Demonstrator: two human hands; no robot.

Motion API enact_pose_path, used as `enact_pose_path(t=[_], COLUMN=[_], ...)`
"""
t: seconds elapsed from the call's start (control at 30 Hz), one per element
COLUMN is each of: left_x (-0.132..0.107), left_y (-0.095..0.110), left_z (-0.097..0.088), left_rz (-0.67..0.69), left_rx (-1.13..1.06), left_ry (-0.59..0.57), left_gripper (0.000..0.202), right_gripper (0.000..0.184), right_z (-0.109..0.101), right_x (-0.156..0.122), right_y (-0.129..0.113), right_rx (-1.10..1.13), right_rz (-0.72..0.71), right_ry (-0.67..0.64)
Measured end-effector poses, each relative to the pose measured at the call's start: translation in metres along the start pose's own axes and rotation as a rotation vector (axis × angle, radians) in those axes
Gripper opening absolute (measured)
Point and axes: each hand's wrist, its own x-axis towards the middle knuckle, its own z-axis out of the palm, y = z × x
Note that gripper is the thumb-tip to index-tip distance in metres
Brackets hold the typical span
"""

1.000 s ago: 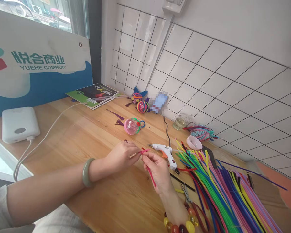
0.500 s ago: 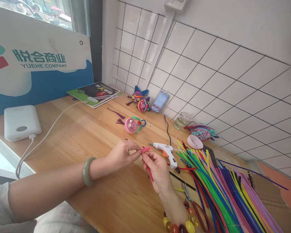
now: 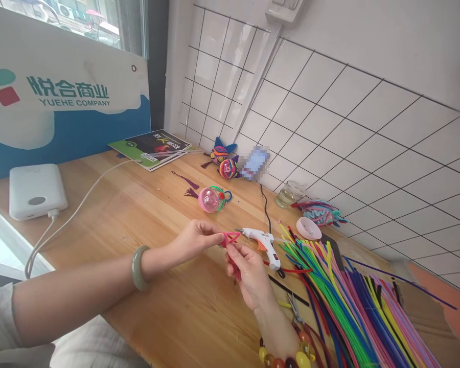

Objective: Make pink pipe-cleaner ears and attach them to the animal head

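A bent pink pipe cleaner (image 3: 233,236) is pinched between my two hands above the wooden table. My left hand (image 3: 194,239) grips its left side between thumb and fingers. Close beside it, my right hand (image 3: 248,271) holds the lower part, and a length of pink runs down into the curled fingers. Just beyond lies a white glue gun (image 3: 263,244) with an orange trigger. Farther back sits a clear ball (image 3: 210,199) with pink and green pipe cleaner round it and a purple tassel.
At the right spreads a large bundle of coloured pipe cleaners (image 3: 333,286), with scissors (image 3: 297,309) by my right wrist. A glass jar (image 3: 290,194) and small pink dish (image 3: 308,228) stand near the tiled wall. A white power bank (image 3: 38,190) and a magazine (image 3: 153,148) lie left.
The pink pipe cleaner's loop has opened wider, and its lower end now sits more inside my right fingers. The whole view has shifted slightly.
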Motion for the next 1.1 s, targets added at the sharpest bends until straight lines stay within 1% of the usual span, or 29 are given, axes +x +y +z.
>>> enact_pose_path(t=[0.17, 0.23, 0.3, 0.4, 0.57, 0.67, 0.87, 1.1], left_x=[0.005, 0.006, 0.006, 0.007, 0.009, 0.009, 0.007, 0.007], left_y=[0.0, 0.0, -0.002, -0.006, -0.013, -0.012, -0.005, -0.009], left_z=[-0.009, -0.011, -0.011, -0.01, -0.01, -0.01, -0.01, -0.011], left_rz=[-0.065, -0.073, -0.089, -0.138, -0.217, -0.24, -0.278, -0.266], left_rx=[0.004, -0.017, -0.04, -0.088, -0.151, -0.187, -0.22, -0.239], left_ry=[-0.175, -0.217, -0.21, -0.156, -0.114, -0.107, -0.13, -0.113], left_gripper=[0.028, 0.03, 0.032, 0.032, 0.033, 0.033, 0.03, 0.027], right_gripper=[0.028, 0.03, 0.031, 0.03, 0.027, 0.027, 0.028, 0.026], right_z=[-0.002, -0.003, -0.002, 0.0, 0.003, 0.002, -0.001, -0.001], right_x=[0.003, 0.004, 0.004, 0.003, 0.0, 0.001, 0.004, 0.003], right_y=[0.002, 0.002, 0.002, 0.0, -0.001, 0.002, 0.007, 0.005], right_rx=[-0.047, -0.055, -0.072, -0.113, -0.183, -0.232, -0.291, -0.252], right_rz=[-0.009, -0.018, -0.041, -0.084, -0.094, -0.111, -0.145, -0.124], right_ry=[0.071, 0.094, 0.109, 0.125, 0.125, 0.133, 0.133, 0.113])
